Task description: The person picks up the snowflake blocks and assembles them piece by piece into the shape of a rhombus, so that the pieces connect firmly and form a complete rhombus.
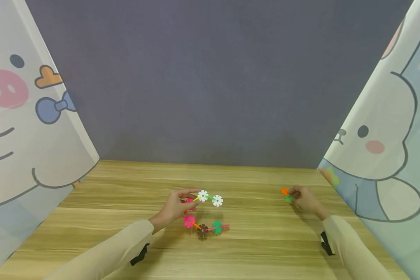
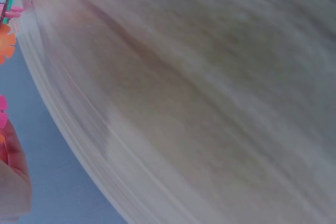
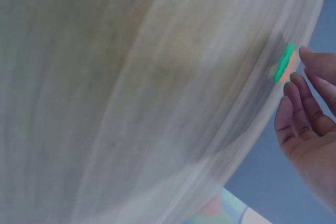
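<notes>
My left hand [image 1: 175,206] holds a curved chain of notched plastic snowflake discs, pinched near a yellow disc [image 1: 196,199] seen edge-on. Two white discs [image 1: 217,200], joined by a green one, extend to the right of the fingers. Below the hand the chain runs through a pink disc [image 1: 189,221], a brown disc [image 1: 202,231] and a green disc [image 1: 217,227]. Off to the right, my right hand [image 1: 304,200] pinches at an orange disc [image 1: 285,191] and a green disc [image 3: 284,63] with thumb and forefinger; its other fingers are loosely bent. Their exact contact is partly hidden.
A wood-grain table [image 1: 126,186] lies under both hands. Behind it rises a dark grey panel [image 1: 210,85]. Cartoon-printed sheets stand on both sides, a pig figure [image 1: 7,89] at left and a rabbit figure [image 1: 381,128] at right.
</notes>
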`<state>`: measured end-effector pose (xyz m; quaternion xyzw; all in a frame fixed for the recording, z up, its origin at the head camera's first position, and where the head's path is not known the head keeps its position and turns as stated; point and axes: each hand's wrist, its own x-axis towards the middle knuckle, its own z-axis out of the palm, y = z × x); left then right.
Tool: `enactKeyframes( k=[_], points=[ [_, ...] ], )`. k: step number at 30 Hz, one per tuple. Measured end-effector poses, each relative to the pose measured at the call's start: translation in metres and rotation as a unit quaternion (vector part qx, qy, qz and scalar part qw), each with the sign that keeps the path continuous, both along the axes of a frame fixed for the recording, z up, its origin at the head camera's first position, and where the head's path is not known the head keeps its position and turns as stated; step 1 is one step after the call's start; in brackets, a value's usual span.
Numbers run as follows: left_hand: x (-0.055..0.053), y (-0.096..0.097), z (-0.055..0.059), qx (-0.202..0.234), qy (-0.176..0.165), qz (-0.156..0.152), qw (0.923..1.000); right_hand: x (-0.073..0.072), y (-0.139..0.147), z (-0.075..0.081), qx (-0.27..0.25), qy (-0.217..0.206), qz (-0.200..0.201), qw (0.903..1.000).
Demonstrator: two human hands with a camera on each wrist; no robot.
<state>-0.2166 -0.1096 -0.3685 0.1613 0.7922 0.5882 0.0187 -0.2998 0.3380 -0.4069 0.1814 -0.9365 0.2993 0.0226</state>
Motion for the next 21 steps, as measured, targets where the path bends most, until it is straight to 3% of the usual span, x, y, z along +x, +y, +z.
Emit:
enactKeyframes(
  k=[14,21],
  points=[
    [0.0005,0.0,-0.0006,0.001,-0.002,0.0,1.0,-0.0014,0.0049,-0.0038,0.015,-0.033,-0.02,0.9992],
    [0.0002,0.0014,-0.0003,-0.009,0.01,0.003,0.9999,-0.0023,0.0024,-0.0021,0.014,-0.006,-0.021,0.9997]
  ],
)
